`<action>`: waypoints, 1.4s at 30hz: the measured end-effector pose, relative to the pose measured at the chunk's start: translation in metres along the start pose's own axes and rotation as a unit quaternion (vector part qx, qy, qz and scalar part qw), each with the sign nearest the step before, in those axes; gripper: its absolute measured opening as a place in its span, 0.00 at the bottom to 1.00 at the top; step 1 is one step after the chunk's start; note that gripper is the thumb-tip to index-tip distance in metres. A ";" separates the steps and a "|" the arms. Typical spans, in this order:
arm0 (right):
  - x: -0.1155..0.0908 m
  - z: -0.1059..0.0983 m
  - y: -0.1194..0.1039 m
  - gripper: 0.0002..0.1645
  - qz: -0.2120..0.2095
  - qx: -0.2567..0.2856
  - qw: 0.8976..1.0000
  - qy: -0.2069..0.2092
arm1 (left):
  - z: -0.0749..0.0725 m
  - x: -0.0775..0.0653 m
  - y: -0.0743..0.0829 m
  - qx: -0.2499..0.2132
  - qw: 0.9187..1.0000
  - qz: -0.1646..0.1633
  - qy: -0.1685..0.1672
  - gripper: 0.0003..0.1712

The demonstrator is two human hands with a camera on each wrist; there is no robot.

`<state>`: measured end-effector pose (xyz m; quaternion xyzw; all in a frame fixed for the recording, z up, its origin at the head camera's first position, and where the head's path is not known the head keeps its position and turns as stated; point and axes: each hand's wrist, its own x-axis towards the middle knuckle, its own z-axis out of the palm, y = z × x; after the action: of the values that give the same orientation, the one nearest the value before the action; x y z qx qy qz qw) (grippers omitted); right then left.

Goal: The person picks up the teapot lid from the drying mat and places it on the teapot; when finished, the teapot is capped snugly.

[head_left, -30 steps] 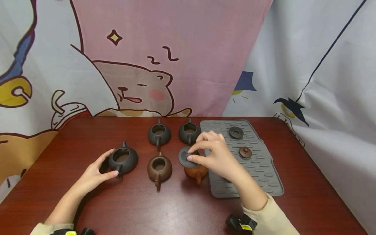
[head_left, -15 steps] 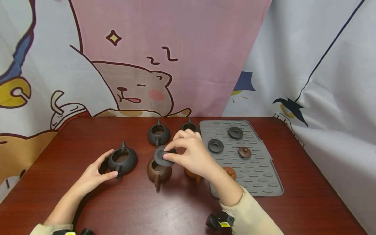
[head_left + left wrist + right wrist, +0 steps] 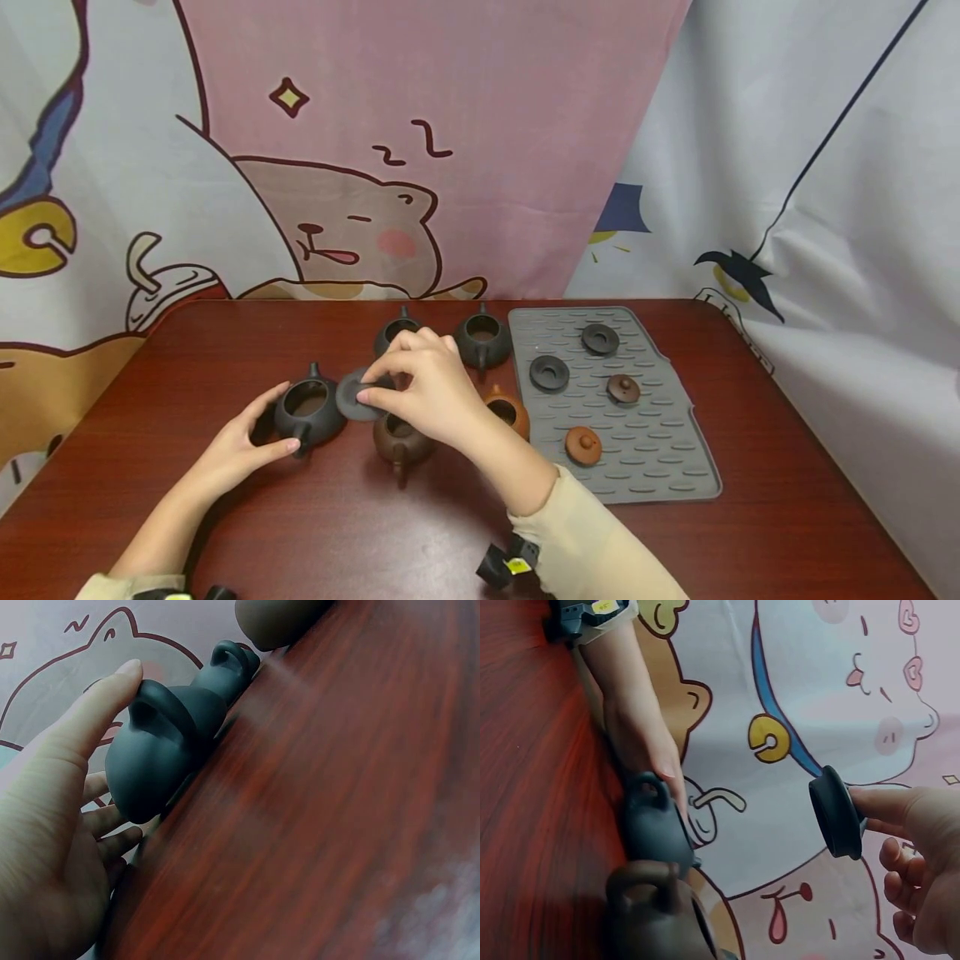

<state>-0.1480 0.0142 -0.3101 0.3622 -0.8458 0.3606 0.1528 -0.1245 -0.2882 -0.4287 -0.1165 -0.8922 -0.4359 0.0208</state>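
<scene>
My left hand (image 3: 243,437) holds a lidless dark grey teapot (image 3: 330,421) at the left of the table. In the left wrist view the thumb lies on the teapot's handle and the fingers are along its side. Between thumb and fingertips, my right hand (image 3: 431,392) pinches a dark teapot lid (image 3: 832,817). In the head view this lid, tilted in the air, hangs just right of the held teapot's mouth. A brown teapot (image 3: 401,448), partly hidden, stands beneath the right hand.
Two more dark teapots (image 3: 482,342) stand at the back, one partly hidden behind the right hand. Under the right wrist sits an orange teapot (image 3: 516,410). A grey mat (image 3: 652,454) on the right bears two dark lids (image 3: 550,373), a brown lid (image 3: 623,389) and an orange lid (image 3: 583,447).
My right hand has carried the dark lid leftward, from over the orange teapot, past the brown one, to beside the held teapot. The left hand and its teapot have stayed in place.
</scene>
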 end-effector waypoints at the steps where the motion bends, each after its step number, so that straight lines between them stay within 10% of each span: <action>1: 0.002 0.003 -0.001 0.07 0.000 -0.006 1.000 -0.002 | 0.000 0.000 0.000 -0.001 1.000 -0.003 -0.001 0.47; 42: 0.058 0.090 0.011 0.11 0.021 -0.107 0.990 -0.093 | -0.003 0.002 0.003 -0.007 1.000 -0.012 -0.006 0.48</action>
<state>-0.1960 -0.0746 -0.3476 0.3576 -0.8975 0.2363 0.1040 -0.1262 -0.2882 -0.4244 -0.1083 -0.8905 -0.4417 0.0090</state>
